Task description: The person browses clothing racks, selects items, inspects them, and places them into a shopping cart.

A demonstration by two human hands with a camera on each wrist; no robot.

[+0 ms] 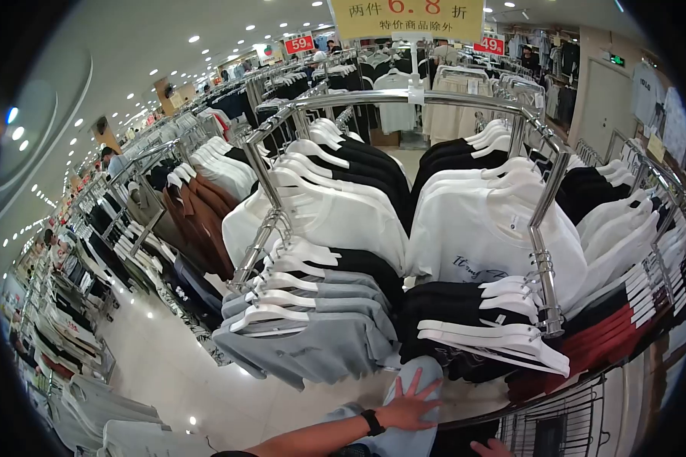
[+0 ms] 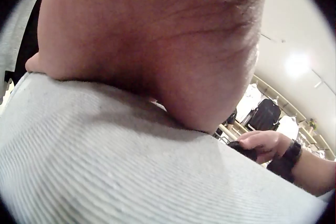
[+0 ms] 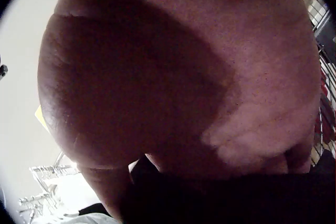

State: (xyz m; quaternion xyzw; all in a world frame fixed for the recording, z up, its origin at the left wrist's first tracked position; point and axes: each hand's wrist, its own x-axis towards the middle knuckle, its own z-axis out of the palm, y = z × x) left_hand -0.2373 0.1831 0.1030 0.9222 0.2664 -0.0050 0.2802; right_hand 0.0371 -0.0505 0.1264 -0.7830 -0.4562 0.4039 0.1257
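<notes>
My left hand (image 1: 408, 411), with a black band at the wrist, lies fingers spread on a light-blue trouser knee (image 1: 419, 375). In the left wrist view its palm heel presses the pale ribbed cloth (image 2: 105, 150). Only the fingers of my right hand (image 1: 494, 448) enter the head view, at the bottom edge beside a wire cart. The right wrist view has that palm above a black surface (image 3: 226, 198), the thumb pointing down at the left. Seen from the left wrist, the right hand (image 2: 262, 142) rests over something black; its fingertips are partly hidden.
Ahead stands a chrome rack (image 1: 442, 97) of white, black and grey shirts (image 1: 305, 346). Bare white hangers (image 1: 495, 343) hang at its near right end. The wire cart (image 1: 560, 419) is at the lower right. A tiled aisle (image 1: 160, 343) runs along the left, past more racks.
</notes>
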